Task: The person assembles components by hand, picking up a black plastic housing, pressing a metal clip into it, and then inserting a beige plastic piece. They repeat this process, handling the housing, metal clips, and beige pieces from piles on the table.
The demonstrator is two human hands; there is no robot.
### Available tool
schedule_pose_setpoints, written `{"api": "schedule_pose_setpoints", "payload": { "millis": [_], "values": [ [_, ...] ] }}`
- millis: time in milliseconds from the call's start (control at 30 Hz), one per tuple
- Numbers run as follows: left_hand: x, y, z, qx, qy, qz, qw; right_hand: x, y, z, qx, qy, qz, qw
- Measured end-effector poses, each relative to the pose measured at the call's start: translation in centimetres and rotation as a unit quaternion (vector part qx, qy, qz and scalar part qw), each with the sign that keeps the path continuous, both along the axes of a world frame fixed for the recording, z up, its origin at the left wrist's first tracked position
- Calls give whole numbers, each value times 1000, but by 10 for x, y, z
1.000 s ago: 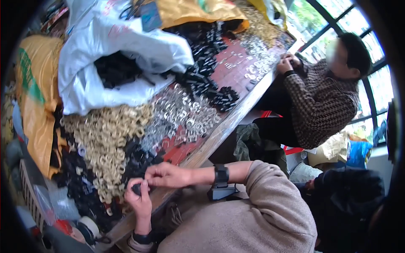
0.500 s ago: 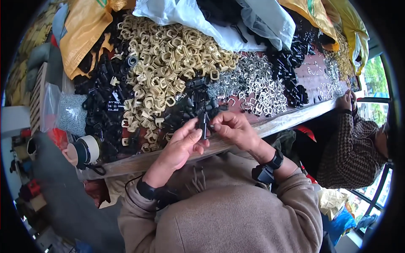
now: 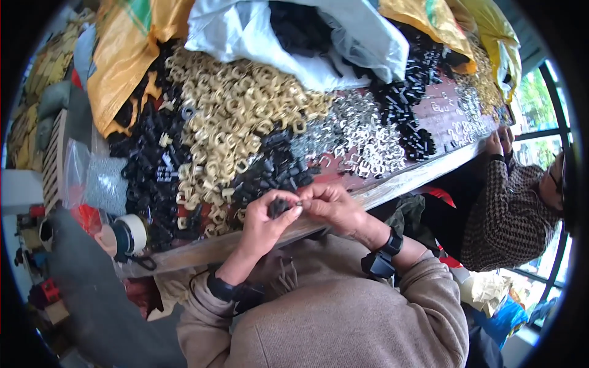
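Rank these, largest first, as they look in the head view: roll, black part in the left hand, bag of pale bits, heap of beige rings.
1. Heap of beige rings
2. Bag of pale bits
3. Roll
4. Black part, partly covered by the left hand

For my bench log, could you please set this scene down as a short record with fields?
Left hand: holds a dark part
Right hand: fingertips pinched beside that part; anything between them is too small to tell
Piles ahead: beige loops, silver clips, black pieces
Beyond the loops: open white sack
Far right: co-worker's hand by the table edge
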State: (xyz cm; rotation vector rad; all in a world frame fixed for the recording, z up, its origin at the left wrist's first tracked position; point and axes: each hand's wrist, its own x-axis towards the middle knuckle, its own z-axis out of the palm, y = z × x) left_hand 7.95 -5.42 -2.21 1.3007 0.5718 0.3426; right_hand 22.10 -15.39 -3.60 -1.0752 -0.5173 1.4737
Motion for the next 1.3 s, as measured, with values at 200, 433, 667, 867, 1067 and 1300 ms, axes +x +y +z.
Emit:
{"api": "schedule_pose_setpoints", "payload": {
  "millis": [200,433,667,867,1067,1300],
  "values": [
    [8,-2,-1,162,18,15,987,1,0,-10,-12,55,2,998],
    [18,-4,-8,29,54,58,996,11,2,-3,189,-391,-88,896],
    [28,-7,-13,40,34,77,996,20,-3,4,206,-459,-73,861],
    [30,-9,-8,38,24,75,996,20,-1,0,182,-324,-56,927],
    [26,-7,-7,26,4,66,997,15,1,-7,190,-79,-2,978],
    [20,-6,-3,37,11,60,997,12,2,-10,154,-41,53,986]
  ]
}}
